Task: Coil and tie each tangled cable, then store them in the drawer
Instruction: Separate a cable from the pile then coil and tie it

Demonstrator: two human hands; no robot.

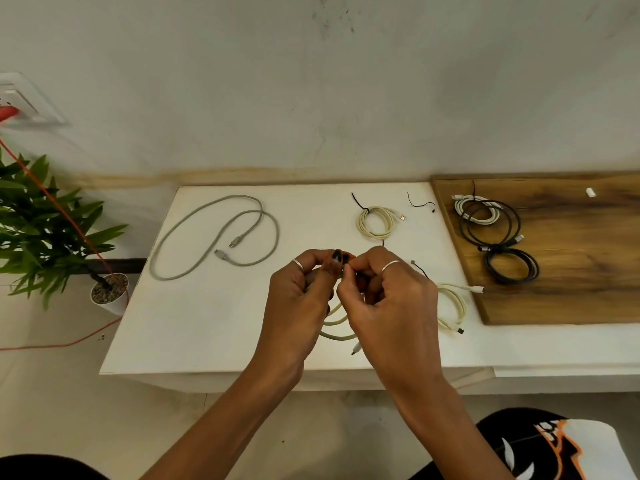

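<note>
Cream cable hangs looped beneath both hands' grip, left hand and right hand pinching it.

Soft, even light is filling the scene, casting only faint shadows under the hands. Wide-angle distortion is bending the desk edges; corners are blurring slightly.

**Pale cables, dark ties**

A grey cable lies on the white table. The coiled cable is cream with a black tie. Black coils rest on a brown wood-grain board. The plant is green, the cord red.
</note>
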